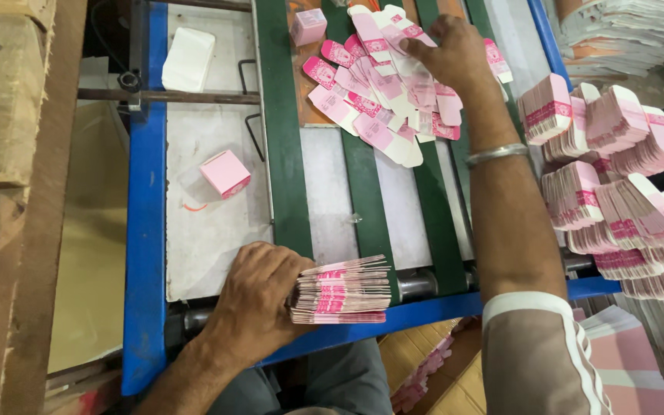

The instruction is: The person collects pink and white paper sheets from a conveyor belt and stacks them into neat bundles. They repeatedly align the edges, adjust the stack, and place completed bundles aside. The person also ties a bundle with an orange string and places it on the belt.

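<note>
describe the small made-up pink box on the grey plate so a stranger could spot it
Start at the blue frame rail on the left and move right onto the grey metal plate. The pink box sits there alone. Unlike the flat cartons on the belts, it is folded into a cube.

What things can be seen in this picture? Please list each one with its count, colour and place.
held stack of flat cartons: one, pink and white, near edge of the machine
loose flat cartons: many, pink and white, spread on the belts
green belts: several, running away from the person
folded boxes: two, pink, one on the grey plate, one farther up
blue frame: one, around the machine
bundled cartons: many, pink and white, right side
bangle: one, silver, right wrist
left hand: grips the held stack
right hand: flat on the loose flat cartons
</note>
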